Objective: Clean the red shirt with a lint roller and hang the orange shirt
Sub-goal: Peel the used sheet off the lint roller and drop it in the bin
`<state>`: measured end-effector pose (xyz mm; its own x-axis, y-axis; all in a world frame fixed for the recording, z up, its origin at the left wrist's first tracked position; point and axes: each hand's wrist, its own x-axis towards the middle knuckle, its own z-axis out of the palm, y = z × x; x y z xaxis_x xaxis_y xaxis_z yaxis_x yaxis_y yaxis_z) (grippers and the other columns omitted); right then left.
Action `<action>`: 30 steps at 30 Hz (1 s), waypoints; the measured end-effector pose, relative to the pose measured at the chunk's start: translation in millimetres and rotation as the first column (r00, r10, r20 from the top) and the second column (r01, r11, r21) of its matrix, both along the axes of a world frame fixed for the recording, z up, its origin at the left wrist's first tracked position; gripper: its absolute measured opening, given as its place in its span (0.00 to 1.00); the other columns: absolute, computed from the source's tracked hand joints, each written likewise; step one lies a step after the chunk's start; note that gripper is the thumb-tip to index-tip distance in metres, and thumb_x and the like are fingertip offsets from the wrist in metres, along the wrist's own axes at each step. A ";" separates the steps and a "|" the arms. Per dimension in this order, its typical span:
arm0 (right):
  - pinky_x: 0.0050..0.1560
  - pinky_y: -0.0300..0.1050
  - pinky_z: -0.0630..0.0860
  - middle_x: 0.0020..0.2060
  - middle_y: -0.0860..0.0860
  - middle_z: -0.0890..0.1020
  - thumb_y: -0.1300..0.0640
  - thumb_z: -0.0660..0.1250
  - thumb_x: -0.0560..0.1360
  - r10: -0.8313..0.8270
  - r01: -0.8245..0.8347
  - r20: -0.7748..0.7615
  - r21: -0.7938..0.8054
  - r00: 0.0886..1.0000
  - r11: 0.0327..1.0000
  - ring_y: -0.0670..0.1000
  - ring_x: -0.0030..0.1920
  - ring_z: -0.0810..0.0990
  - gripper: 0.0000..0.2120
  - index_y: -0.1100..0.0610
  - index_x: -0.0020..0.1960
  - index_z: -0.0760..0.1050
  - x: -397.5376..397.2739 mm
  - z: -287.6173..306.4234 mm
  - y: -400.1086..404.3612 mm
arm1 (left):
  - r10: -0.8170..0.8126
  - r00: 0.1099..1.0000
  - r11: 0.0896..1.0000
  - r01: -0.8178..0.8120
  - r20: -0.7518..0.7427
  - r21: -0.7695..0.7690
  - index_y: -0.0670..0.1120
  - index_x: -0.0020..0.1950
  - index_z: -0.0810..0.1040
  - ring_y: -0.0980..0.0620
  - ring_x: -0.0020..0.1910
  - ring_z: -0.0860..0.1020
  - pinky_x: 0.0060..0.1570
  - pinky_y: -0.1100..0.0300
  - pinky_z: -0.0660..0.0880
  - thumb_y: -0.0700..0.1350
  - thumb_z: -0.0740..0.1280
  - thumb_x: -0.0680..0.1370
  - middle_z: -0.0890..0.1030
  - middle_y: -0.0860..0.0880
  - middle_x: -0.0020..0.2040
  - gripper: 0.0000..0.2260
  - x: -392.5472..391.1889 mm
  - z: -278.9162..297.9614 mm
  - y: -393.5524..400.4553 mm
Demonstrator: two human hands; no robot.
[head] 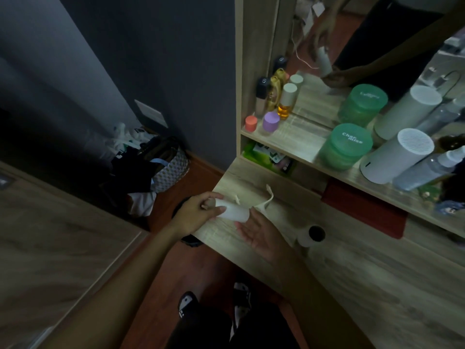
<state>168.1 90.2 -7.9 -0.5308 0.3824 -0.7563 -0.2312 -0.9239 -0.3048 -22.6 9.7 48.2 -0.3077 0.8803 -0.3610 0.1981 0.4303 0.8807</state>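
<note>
Neither shirt named in the task can be picked out with any certainty here, so the work looks to be at its very beginning: the person is handling the lint roller, and both the cleaning and the hanging seem still to come. That is a judgement from how things lie, not something plainly shown.

Nearest the camera, the person's dark trousers and patterned slippers (187,304) stand on the reddish floor beside the wooden desk (352,285). Above them, the right hand (259,236) lies palm up over the desk edge with its fingers straight and spread. It holds nothing, and its fingertips sit just below the end of the lint roller (232,210). The left hand (195,210) grips the roller's other end, fingers and thumb curled round the white cylinder and keeping it just above the desktop. A curl of peeled white sheet (266,199) trails from the roller onto the desk, which suggests the used layer is being stripped to expose fresh adhesive.

A second white roll (310,234) lies on the desk just beside the right hand. Behind it, a folded red item (364,209) sits under the shelf; whether it is the red shirt cannot be told. Farther back, the shelf carries a green jar (348,146), bottles and a white cylinder before a mirror.
</note>
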 end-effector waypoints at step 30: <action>0.27 0.41 0.80 0.33 0.60 0.83 0.64 0.74 0.69 -0.112 0.111 0.006 -0.192 0.994 0.975 0.53 0.29 0.83 0.08 0.67 0.44 0.78 -7.4 -16.3 3.8 | -0.322 0.866 0.931 0.363 -0.383 0.036 0.56 0.61 0.77 0.61 0.47 0.78 0.48 0.65 0.74 0.51 0.75 0.70 0.79 0.56 0.58 0.20 21.7 28.9 29.2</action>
